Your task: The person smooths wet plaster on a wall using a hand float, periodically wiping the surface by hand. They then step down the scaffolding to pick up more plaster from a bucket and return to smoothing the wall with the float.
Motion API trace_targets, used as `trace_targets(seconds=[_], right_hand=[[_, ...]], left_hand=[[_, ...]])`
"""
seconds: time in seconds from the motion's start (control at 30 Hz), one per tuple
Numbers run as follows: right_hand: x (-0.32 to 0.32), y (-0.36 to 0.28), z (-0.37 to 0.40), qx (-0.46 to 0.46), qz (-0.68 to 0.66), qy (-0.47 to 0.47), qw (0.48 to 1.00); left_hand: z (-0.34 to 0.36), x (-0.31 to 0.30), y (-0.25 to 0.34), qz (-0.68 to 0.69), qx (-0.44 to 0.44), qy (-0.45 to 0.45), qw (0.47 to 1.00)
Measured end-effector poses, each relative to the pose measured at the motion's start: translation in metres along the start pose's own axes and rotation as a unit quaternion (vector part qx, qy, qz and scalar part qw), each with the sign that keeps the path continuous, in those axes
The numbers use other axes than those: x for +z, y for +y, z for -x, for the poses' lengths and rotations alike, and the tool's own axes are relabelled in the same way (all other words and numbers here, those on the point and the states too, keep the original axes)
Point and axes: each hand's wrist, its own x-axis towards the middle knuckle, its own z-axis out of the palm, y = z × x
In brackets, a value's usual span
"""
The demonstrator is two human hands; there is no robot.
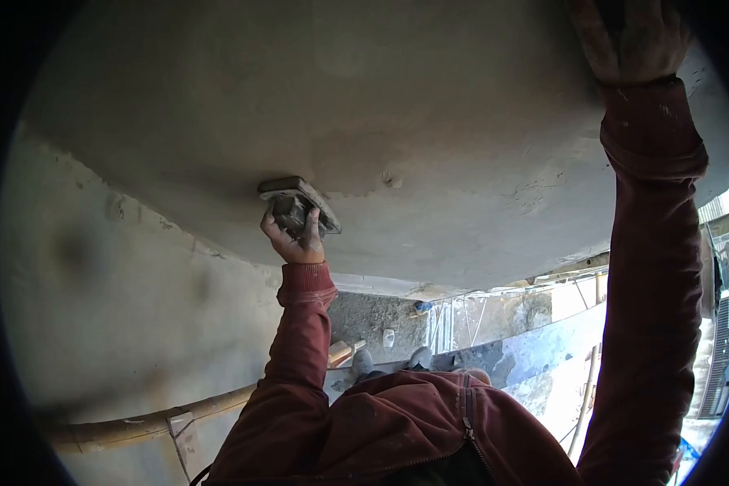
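Observation:
My left hand [297, 239] grips a plastering float [304, 198] by the block-like handle on its back. The float's flat face lies against the grey plastered wall [462, 219], close to a darker, damp-looking patch [360, 158]. Higher up at the right, my right hand [636, 44] is raised to the same wall and partly cut off by the frame's top edge. Its thumb and fingers are curled around a dark shape too shadowed to name. Both red sleeves are spotted with pale splashes.
A second wall [138, 275] meets the plastered one at the left. A wooden pole [158, 417] runs along the lower left, with a short board [188, 445] against it. My shoes [364, 362] rest on a narrow plank [510, 352], and rough ground [364, 320] shows beyond.

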Motion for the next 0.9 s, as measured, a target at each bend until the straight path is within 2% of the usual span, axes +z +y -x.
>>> trace_targets(seconds=[0.03,0.07,0.13,0.17,0.23,0.27,0.33,0.37,0.43,0.5,0.53,0.57,0.63,0.67,0.7,0.73,0.77,0.8,0.83,0.87,0.9], right_hand=[[0.007,0.008,0.004,-0.031,0.016,0.03,0.999],[0.011,0.013,0.008,-0.064,0.027,0.058,0.996],[0.013,0.011,0.008,-0.067,0.015,0.059,0.996],[0.014,0.012,0.006,-0.068,0.013,0.069,0.995],[0.015,0.025,0.008,-0.073,0.032,0.062,0.995],[0.015,0.029,0.01,-0.074,0.054,0.046,0.995],[0.01,0.012,0.001,-0.061,0.034,0.055,0.996],[0.008,0.003,0.0,-0.043,0.006,0.053,0.998],[0.007,0.007,0.004,-0.055,0.011,0.045,0.997],[0.01,0.008,0.004,-0.07,0.019,0.054,0.996],[0.013,0.007,0.004,-0.063,-0.002,0.066,0.996],[0.015,0.006,0.003,-0.057,-0.022,0.077,0.995],[0.006,-0.001,-0.004,-0.051,-0.004,0.056,0.997],[0.003,-0.002,-0.005,-0.043,0.015,0.026,0.999],[0.003,-0.002,-0.004,-0.042,0.013,0.02,0.999],[0.003,-0.002,-0.004,-0.036,-0.003,0.018,0.999],[0.004,-0.003,-0.004,-0.031,-0.022,0.018,0.999],[0.007,-0.001,-0.002,-0.032,-0.026,0.019,0.999],[0.009,0.004,0.002,-0.053,-0.023,0.042,0.997],[0.011,0.008,0.003,-0.074,-0.018,0.067,0.995],[0.01,0.009,0.0,-0.075,-0.015,0.071,0.994]], left_hand=[[-0.012,0.002,0.015,0.095,-0.057,0.061,0.992],[-0.019,0.01,0.035,0.091,-0.065,0.062,0.992],[-0.026,0.034,0.066,0.068,-0.065,0.022,0.995],[-0.004,0.033,0.03,-0.007,0.026,0.0,1.0],[0.038,0.026,0.024,-0.201,0.146,-0.1,0.963],[0.056,0.019,0.009,-0.2,0.149,-0.096,0.964],[0.067,0.018,-0.007,-0.034,-0.036,-0.015,0.999],[0.063,0.02,-0.006,-0.034,-0.04,-0.018,0.998],[0.027,0.036,0.038,0.106,-0.141,0.069,0.982],[0.042,0.042,0.03,0.099,-0.119,0.073,0.985],[0.064,0.039,0.014,-0.02,-0.04,-0.007,0.999],[0.081,0.034,0.006,-0.141,0.039,-0.088,0.985],[0.076,0.034,0.012,-0.183,0.034,-0.099,0.977],[0.068,0.039,0.009,-0.044,-0.046,0.005,0.998],[0.058,0.042,0.016,0.093,-0.13,0.104,0.982],[0.038,0.049,0.037,0.136,-0.178,0.118,0.967],[0.045,0.048,0.038,0.132,-0.185,0.119,0.966],[0.049,0.049,0.037,-0.007,-0.046,0.039,0.998],[0.049,0.051,0.035,-0.145,0.098,-0.043,0.984],[0.071,0.047,0.026,-0.18,0.118,-0.111,0.97],[0.087,0.039,0.022,-0.179,0.122,-0.108,0.97]])
